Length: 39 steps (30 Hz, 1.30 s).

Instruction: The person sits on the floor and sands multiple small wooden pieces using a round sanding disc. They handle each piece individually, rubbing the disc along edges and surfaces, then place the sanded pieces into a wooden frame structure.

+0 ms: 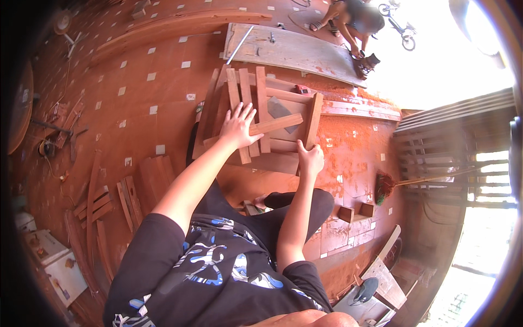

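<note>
Red-brown tiled floor (136,87) everywhere, with small white square insets, and it's coated in reddish sawdust that gets really thick over on the right side. Looks like a woodworking shop open to bright daylight at the upper right, with a slatted wooden wall (463,141) next to it. Loose planks and curved offcuts (109,201) are scattered on the floor to the left, a long grey board (294,49) lies at the top, and a broom (392,184) rests on the sawdust to the right. Another person (354,22) crouches at the far end of that grey board.

Right in the middle sits a slatted wooden frame (261,98), on the floor in front of the person's knees. The left hand (237,126) lies flat on top of the slats, fingers spread apart, touching a loose wooden strip (278,124) that lies crossways over them. The right hand (310,159) has its fingers curled tight around the lower end of the frame's upright side piece (313,121).
</note>
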Tool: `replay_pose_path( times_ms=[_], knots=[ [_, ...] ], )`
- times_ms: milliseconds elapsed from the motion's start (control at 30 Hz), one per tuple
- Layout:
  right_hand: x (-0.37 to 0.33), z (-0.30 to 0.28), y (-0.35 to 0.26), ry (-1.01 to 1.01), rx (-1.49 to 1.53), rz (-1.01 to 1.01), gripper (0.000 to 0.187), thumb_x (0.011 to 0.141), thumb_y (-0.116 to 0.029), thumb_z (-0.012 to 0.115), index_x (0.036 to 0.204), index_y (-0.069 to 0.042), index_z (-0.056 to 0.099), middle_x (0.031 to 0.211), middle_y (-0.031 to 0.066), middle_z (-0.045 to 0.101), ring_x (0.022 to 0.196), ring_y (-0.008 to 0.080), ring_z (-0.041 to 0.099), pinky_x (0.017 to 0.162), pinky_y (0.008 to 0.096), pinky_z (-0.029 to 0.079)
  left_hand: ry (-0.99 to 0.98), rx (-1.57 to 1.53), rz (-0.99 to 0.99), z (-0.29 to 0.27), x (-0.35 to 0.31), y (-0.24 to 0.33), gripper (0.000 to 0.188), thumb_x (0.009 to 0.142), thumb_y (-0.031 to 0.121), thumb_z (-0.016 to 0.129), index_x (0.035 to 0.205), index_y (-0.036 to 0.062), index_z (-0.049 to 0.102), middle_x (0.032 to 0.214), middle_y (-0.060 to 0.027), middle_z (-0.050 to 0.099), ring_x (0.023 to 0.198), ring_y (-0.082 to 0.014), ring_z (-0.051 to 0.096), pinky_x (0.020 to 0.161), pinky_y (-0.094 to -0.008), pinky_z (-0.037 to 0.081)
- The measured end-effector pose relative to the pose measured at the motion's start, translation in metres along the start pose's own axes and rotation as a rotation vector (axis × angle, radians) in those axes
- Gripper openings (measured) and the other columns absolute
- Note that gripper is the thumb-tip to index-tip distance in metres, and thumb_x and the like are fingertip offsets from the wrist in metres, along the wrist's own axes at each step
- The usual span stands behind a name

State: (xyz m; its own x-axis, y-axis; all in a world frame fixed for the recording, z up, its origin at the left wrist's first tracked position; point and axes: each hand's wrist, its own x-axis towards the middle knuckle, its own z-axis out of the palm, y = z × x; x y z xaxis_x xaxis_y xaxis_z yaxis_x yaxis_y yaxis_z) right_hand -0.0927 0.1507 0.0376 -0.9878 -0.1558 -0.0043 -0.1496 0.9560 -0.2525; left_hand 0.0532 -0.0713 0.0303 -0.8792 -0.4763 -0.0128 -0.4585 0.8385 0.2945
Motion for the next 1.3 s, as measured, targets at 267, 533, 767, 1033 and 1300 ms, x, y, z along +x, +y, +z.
replay_pose_path(
  times_ms=[267, 533, 767, 1033, 1300],
  knots=[
    [0.011, 0.015, 0.031, -0.089, 0.038, -0.107, 0.049, 0.078, -0.048, 0.074, 0.089, -0.001, 0.067, 0.095, 0.0202, 0.071, 0.092, 0.0381, 0.07, 0.083, 0.0477, 0.055, -0.017, 0.005, -0.007, -0.001, -0.002, 0.0, 0.096, 0.082, 0.068, 0.067, 0.155, 0.0121, 0.04, 0.166, -0.0073, 0.027, 0.154, -0.0308, 0.023, 0.122, -0.0586, 0.026],
    [0.004, 0.007, 0.022, 0.06, 0.417, -0.247, 0.044, 0.078, -0.037, 0.078, 0.076, 0.001, 0.056, 0.078, 0.0211, 0.062, 0.075, 0.0417, 0.061, 0.071, 0.05, 0.048, -0.002, 0.007, -0.004, 0.001, -0.004, -0.002, 0.095, 0.082, 0.068, 0.067, 0.154, 0.0119, 0.041, 0.166, -0.0082, 0.028, 0.154, -0.0316, 0.023, 0.121, -0.0582, 0.027],
    [-0.008, 0.022, 0.002, 0.007, 0.286, -0.376, 0.037, 0.076, -0.036, 0.076, 0.079, -0.002, 0.06, 0.086, 0.0157, 0.065, 0.083, 0.0383, 0.064, 0.081, 0.0478, 0.049, 0.007, -0.007, 0.025, 0.002, -0.004, -0.003, 0.093, 0.083, 0.068, 0.066, 0.156, 0.018, 0.038, 0.167, -0.0087, 0.026, 0.154, -0.0324, 0.022, 0.122, -0.0576, 0.025],
    [-0.028, 0.043, -0.035, 0.061, 0.232, -0.525, 0.037, 0.079, -0.038, 0.074, 0.087, -0.002, 0.066, 0.094, 0.0149, 0.067, 0.089, 0.0343, 0.066, 0.092, 0.0464, 0.046, -0.017, -0.01, 0.011, -0.002, -0.004, 0.001, 0.096, 0.083, 0.071, 0.065, 0.159, 0.0208, 0.033, 0.167, -0.009, 0.024, 0.155, -0.0328, 0.02, 0.124, -0.0582, 0.02],
    [-0.012, 0.022, -0.005, -0.445, 0.812, -0.092, 0.039, 0.097, -0.037, 0.065, 0.092, 0.001, 0.071, 0.085, 0.0102, 0.069, 0.08, 0.0216, 0.063, 0.083, 0.0385, 0.049, 0.023, -0.009, -0.002, 0.007, -0.013, 0.0, 0.097, 0.082, 0.069, 0.067, 0.158, 0.0188, 0.036, 0.168, -0.0099, 0.023, 0.156, -0.0314, 0.016, 0.124, -0.0579, 0.019]
  ],
)
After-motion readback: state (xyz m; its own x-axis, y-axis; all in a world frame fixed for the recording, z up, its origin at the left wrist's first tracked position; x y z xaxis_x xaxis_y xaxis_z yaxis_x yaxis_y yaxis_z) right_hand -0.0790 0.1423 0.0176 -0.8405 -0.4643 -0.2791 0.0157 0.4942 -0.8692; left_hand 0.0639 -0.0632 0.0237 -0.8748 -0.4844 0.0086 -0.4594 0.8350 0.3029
